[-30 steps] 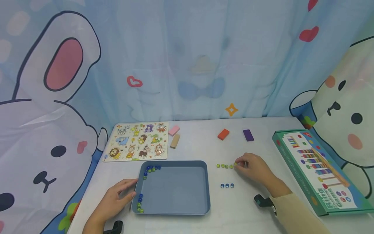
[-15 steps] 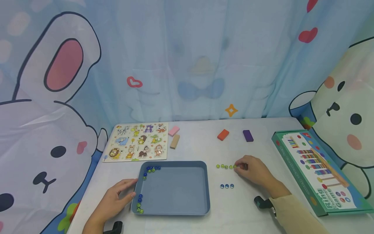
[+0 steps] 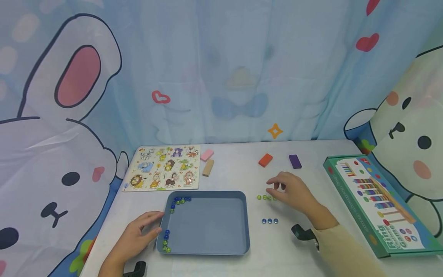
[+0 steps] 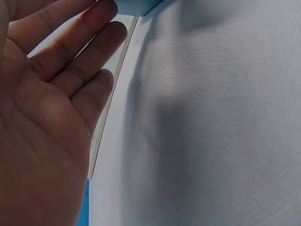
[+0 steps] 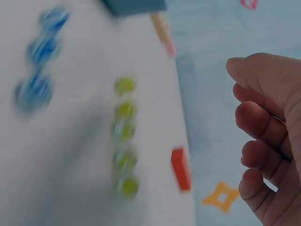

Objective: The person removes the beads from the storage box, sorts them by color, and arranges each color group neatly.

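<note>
My left hand (image 3: 136, 235) rests at the left rim of a blue-grey tray (image 3: 211, 229), thumb and fingers relaxed. In the left wrist view its fingers (image 4: 87, 54) extend toward a corner of the tray. My right hand (image 3: 294, 194) hovers over a row of several yellow-green glass marbles (image 3: 264, 197), holding nothing, its fingers loosely bent. From the right wrist, the green marbles (image 5: 124, 160) show in line below the hand, blurred; in the head view the hand hides the row's right end. Three clear-blue marbles (image 3: 270, 221) form a shorter row nearer the front.
Inside the tray, dark blue and green marbles (image 3: 166, 238) line the left side and upper left corner. Behind it lie an animal puzzle board (image 3: 162, 168), pink (image 3: 207, 155), tan (image 3: 208, 168), orange (image 3: 265, 160) and purple (image 3: 295, 161) blocks. A green game box (image 3: 377, 207) occupies the right.
My right hand has let go of the green marble at the row's right end, then lifted and shifted left over the row. The left hand has stayed at the tray's rim.
</note>
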A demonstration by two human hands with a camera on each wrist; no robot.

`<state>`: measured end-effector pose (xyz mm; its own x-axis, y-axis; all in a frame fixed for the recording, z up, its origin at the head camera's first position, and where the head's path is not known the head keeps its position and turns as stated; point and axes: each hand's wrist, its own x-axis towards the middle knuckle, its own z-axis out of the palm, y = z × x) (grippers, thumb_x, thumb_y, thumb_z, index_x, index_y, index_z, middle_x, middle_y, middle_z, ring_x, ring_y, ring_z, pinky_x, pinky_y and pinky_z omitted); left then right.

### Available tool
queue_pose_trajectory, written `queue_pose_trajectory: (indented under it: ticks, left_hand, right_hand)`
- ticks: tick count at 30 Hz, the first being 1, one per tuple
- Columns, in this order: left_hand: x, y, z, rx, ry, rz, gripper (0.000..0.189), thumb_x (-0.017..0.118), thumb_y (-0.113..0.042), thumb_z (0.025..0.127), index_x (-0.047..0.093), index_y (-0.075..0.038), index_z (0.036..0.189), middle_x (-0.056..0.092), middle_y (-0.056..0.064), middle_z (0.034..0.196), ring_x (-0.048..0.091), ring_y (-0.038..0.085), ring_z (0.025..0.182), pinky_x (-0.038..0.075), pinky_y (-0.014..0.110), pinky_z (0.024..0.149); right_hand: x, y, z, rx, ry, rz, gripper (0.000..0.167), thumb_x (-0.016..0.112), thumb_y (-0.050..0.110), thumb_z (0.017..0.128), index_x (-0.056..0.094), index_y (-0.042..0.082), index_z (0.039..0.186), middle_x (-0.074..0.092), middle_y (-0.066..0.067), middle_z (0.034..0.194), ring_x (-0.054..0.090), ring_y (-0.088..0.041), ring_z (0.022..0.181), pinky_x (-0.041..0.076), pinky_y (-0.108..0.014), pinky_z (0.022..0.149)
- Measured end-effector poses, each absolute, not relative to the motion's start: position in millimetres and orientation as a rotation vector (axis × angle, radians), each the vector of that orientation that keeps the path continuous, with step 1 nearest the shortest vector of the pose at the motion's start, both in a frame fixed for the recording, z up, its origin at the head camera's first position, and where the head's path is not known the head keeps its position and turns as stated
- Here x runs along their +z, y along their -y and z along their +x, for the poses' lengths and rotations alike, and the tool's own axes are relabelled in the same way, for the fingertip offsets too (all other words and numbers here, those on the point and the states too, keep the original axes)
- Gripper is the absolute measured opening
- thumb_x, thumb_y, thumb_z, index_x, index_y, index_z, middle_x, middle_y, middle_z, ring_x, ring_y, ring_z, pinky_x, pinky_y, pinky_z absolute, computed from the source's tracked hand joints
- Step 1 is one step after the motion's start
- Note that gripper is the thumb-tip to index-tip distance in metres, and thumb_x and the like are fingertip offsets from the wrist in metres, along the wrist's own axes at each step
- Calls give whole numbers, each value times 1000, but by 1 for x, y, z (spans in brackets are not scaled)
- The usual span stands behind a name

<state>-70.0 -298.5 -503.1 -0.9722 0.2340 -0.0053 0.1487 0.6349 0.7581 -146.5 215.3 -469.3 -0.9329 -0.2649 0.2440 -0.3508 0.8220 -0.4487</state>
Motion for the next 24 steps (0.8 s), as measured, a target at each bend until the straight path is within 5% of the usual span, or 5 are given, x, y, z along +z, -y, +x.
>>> queue_pose_trajectory:
  ticks: [9, 24]
  left_hand:
    - [-505, 299, -71, 1253, -2754, 337, 47, 76, -30, 97, 66, -19, 141, 67, -5, 140, 58, 23, 138, 50, 51, 116]
    - [-505, 299, -71, 1293, -2725, 316, 48, 76, -29, 96, 66, -18, 142, 67, -6, 140, 56, 33, 141, 46, 62, 116]
  right_hand:
    - [-440, -105, -164, 773, 2826, 888, 22, 85, 31, 88, 81, 22, 108, 63, 12, 84, 59, -13, 80, 51, -20, 67]
    - [-482, 42, -159, 657, 2752, 1803, 31, 80, 44, 92, 80, 23, 114, 64, 16, 87, 51, 5, 77, 42, -7, 67]
